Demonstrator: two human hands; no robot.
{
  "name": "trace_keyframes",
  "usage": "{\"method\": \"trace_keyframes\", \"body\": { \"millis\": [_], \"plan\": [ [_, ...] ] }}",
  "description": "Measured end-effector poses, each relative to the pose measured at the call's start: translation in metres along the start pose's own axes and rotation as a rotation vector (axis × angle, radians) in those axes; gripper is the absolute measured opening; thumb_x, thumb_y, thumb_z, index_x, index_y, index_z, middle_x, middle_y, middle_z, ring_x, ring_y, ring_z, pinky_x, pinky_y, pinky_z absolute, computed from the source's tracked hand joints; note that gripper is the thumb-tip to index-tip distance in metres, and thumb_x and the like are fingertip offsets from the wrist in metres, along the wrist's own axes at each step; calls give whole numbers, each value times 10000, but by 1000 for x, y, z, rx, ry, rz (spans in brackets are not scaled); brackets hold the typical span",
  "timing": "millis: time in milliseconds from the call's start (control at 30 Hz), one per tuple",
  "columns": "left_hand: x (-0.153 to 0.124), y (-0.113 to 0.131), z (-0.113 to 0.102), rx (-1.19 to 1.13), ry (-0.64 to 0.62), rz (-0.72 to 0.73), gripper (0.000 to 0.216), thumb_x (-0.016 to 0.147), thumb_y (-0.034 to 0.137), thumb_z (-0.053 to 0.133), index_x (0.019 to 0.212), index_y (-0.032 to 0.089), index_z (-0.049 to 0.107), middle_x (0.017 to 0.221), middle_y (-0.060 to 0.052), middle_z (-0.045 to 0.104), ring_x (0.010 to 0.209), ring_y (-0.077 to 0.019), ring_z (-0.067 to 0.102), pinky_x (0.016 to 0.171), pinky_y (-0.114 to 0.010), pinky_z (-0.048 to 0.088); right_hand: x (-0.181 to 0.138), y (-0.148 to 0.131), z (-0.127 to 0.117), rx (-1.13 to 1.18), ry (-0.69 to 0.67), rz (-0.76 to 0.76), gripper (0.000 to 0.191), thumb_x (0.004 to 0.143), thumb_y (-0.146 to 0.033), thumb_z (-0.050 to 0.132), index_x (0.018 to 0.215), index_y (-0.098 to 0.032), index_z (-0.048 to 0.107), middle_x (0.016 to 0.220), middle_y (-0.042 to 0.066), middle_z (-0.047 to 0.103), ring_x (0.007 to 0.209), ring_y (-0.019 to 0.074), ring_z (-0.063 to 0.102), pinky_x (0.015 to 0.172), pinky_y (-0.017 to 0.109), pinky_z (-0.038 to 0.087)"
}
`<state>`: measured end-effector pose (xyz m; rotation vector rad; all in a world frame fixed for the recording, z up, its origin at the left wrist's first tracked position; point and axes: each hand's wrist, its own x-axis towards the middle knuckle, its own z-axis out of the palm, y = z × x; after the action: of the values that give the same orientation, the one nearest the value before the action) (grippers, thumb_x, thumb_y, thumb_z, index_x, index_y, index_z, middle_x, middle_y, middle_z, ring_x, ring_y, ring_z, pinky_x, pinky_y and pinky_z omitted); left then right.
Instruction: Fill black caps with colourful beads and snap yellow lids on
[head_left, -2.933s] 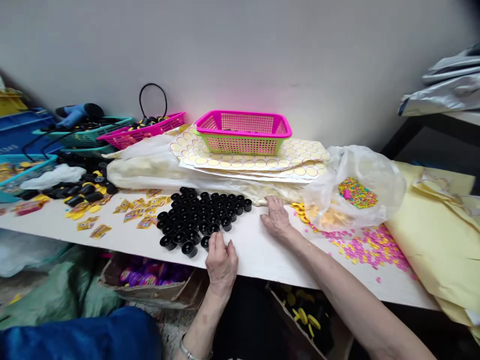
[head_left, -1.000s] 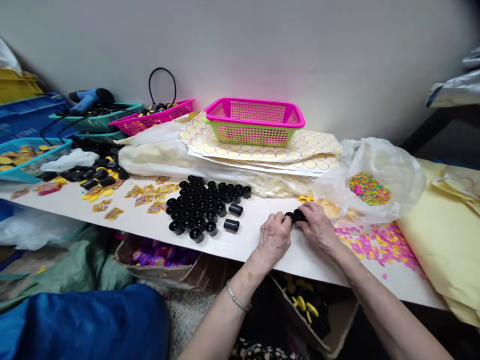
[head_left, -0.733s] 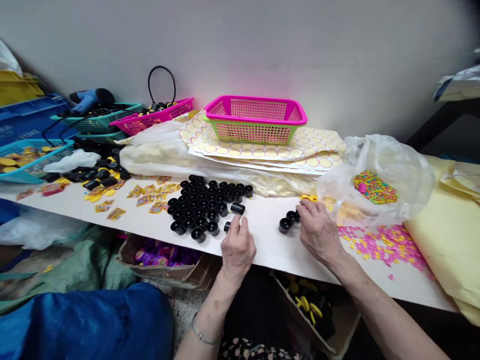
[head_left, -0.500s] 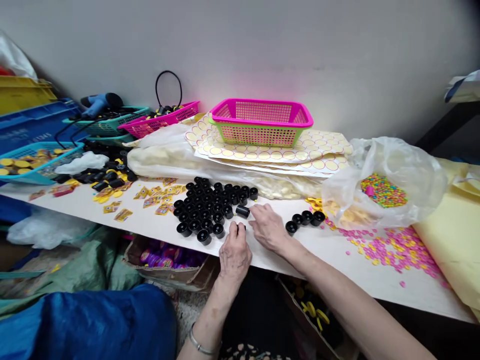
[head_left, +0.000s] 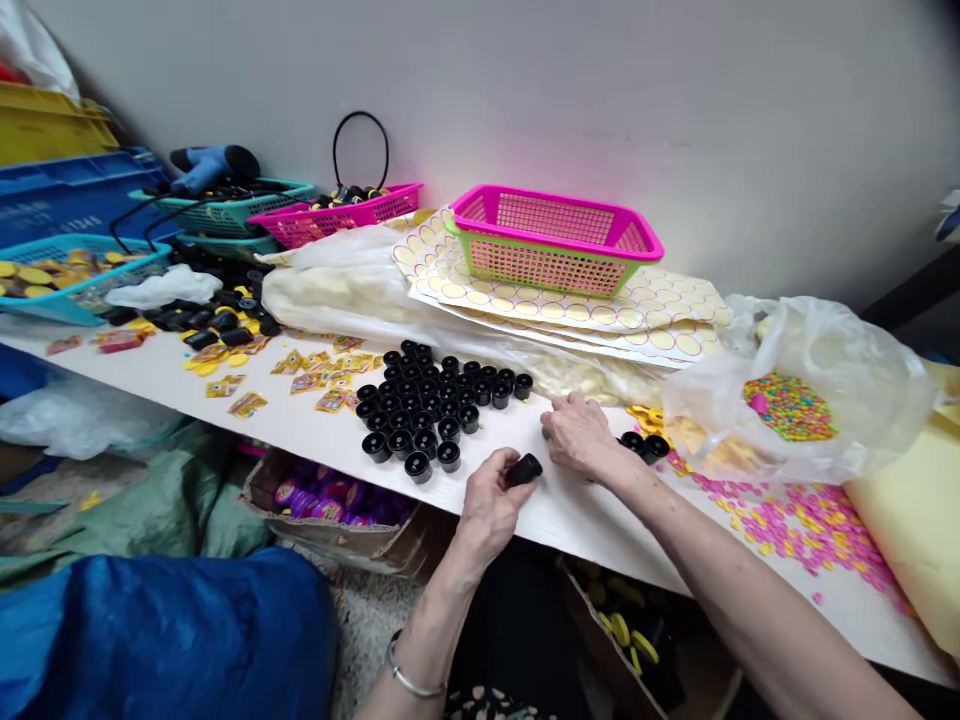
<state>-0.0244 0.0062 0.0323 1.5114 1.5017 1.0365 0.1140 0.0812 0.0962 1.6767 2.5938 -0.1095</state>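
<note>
My left hand [head_left: 487,505] is closed around a short black plastic cylinder [head_left: 525,470], tilted, near the table's front edge. Just right of it and farther back, my right hand [head_left: 579,435] has its fingers curled down at the tabletop; a small dark bit shows at the fingertips, mostly hidden. Left of both hands stands a tight cluster of black plastic cups [head_left: 424,410], open ends up. Beyond my right wrist are a few more black cups [head_left: 654,448], partly covered by the hand and forearm.
A pink basket [head_left: 555,215] nested in a green one sits on sticker sheets [head_left: 517,300] at the back. To the right lie a plastic bag [head_left: 862,390] of coloured beads and scattered pink and yellow pieces [head_left: 810,520]. Small yellow packets [head_left: 311,380] lie left; boxes [head_left: 330,530] stand below.
My left hand has lifted and turned, showing the black cylinder in it. My right hand has moved right, and the cylinder lying beside the cluster is no longer there. The view has shifted slightly.
</note>
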Motion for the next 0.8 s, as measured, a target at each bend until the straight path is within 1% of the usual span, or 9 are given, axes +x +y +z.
{"method": "trace_keyframes", "body": {
  "millis": [67,133,233,300,367,500,567,667,800],
  "plan": [
    [4,3,6,-74,-92,75,408,721,167,594,1123,187,529,999,-32,591,860,-143,559,777,-276,463,3,6,-9,-35,-79,-5,197,673,-97,520,784,-155,672,934,147,602,954,306,481,737,403,365],
    [7,5,9,-18,-174,190,400,714,140,591,1106,216,561,983,-27,582,940,-155,527,845,-287,441,9,10,-17,-30,-142,-6,206,689,-120,529,825,-162,678,930,139,618,963,301,503,733,385,376],
    [6,7,11,102,-211,224,336,704,149,603,1027,243,595,955,-26,548,950,-162,495,859,-293,439,21,10,-25,75,-213,60,228,720,-275,582,910,-189,673,916,121,643,928,284,552,689,337,397],
    [4,5,12,145,-173,188,319,693,138,605,996,237,586,968,-28,524,918,-155,496,835,-290,451,30,8,-26,167,-181,159,224,744,-328,571,891,-198,677,892,105,660,889,263,584,671,314,405],
    [3,3,12,185,-146,185,336,676,133,621,994,227,570,977,-30,529,917,-164,492,821,-304,457,40,4,-23,252,-105,286,169,757,-269,547,828,-195,682,874,93,674,886,242,603,686,298,412],
    [6,3,0,301,-77,329,495,644,261,710,1104,204,536,1140,-76,519,1051,-235,445,870,-386,439,60,-3,-9,341,-42,493,159,715,-175,566,828,-166,677,896,107,680,910,237,619,699,285,437],
    [11,6,-10,453,67,370,357,736,270,636,1075,187,561,1169,-91,511,1069,-243,429,882,-400,419,70,-3,-2,358,-42,557,177,707,-172,575,854,-154,672,908,122,677,902,246,627,692,298,454],
    [24,12,-21,835,231,372,189,818,126,470,948,150,605,1124,-119,528,1051,-263,423,823,-420,402,82,-2,4,382,-30,634,206,684,-187,617,879,-144,664,910,136,675,914,262,629,700,323,473],
    [44,14,-22,1142,117,462,233,795,16,397,856,95,608,932,-133,539,970,-261,444,748,-413,393,89,-6,7,389,-9,671,264,647,-205,663,899,-127,661,929,156,673,939,290,623,712,352,484]
  ]
}}
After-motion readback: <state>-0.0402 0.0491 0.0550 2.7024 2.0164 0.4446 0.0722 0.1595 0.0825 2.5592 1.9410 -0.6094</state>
